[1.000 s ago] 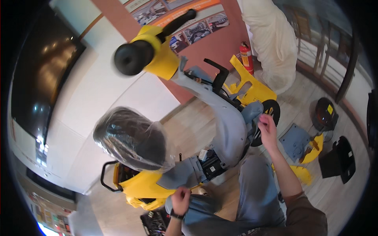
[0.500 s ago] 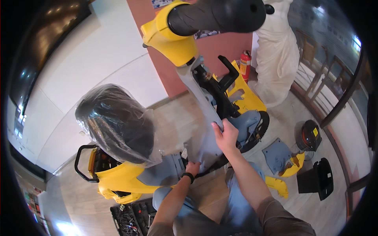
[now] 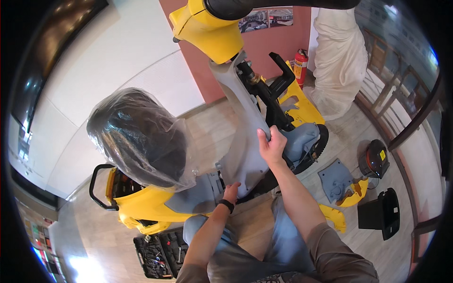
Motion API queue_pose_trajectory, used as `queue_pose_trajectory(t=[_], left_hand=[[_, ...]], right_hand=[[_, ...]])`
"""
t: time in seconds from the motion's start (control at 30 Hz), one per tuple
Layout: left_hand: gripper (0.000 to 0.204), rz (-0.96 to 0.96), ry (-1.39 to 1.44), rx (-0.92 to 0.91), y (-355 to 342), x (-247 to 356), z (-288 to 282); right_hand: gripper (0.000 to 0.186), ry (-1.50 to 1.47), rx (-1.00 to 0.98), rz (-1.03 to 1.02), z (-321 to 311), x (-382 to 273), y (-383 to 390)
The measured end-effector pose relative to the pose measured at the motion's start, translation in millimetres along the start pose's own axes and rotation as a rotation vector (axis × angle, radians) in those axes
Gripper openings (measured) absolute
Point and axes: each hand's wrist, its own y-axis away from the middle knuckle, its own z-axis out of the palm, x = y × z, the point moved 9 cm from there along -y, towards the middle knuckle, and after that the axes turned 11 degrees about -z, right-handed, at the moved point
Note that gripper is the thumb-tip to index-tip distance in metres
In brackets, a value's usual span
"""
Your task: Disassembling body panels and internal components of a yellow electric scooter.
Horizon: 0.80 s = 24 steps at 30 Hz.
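Note:
A partly taken-apart yellow scooter [image 3: 141, 205] stands across in front of me. My right hand [image 3: 272, 146] is closed round the right edge of its tall grey front panel [image 3: 240, 127], thumb on the near face. Lower down, my left hand [image 3: 231, 192], with a black band on the wrist, is closed at the panel's bottom edge beside the grey footboard [image 3: 198, 191]; its fingertips are partly hidden. Behind the panel, black frame parts and the steering column [image 3: 252, 75] lie bare below the yellow handlebar cover [image 3: 207, 30]. Clear plastic film wraps the dark seat [image 3: 137, 137].
An open black tool case [image 3: 160, 254] lies by my left leg. On the floor to the right are a grey panel [image 3: 334, 177], yellow body pieces [image 3: 332, 217], a black bin-like box [image 3: 377, 214] and a dark rounded case [image 3: 374, 159]. A fire extinguisher [image 3: 300, 68] stands behind the front wheel [image 3: 314, 148].
The view has shifted, so the handlebar sits higher and is partly cut off. Both hands stay on the grey panel; its lower part appears slightly shifted against the footboard.

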Motion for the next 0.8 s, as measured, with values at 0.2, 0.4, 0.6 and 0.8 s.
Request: queue_pose_trajectory(t=[0.2,0.4,0.6,0.8], left_hand=[[0.040,-0.067,0.055,-0.081,-0.9,-2.2,-9.6],[0.037,-0.036,0.086,-0.131,14.8,1.7,-13.1],[0.035,0.002,0.110,-0.194,28.4,6.3,-13.7],[0.038,-0.015,0.141,-0.246,30.2,4.8,-5.5]], right_hand=[[0.039,-0.021,0.006,-0.026,1.1,1.6,-7.1],[0.037,-0.001,0.032,-0.012,-0.2,5.3,-6.7],[0.036,0.039,0.018,-0.049,1.2,0.4,-4.2],[0.040,0.099,-0.003,0.003,-13.1,11.3,-1.8]])
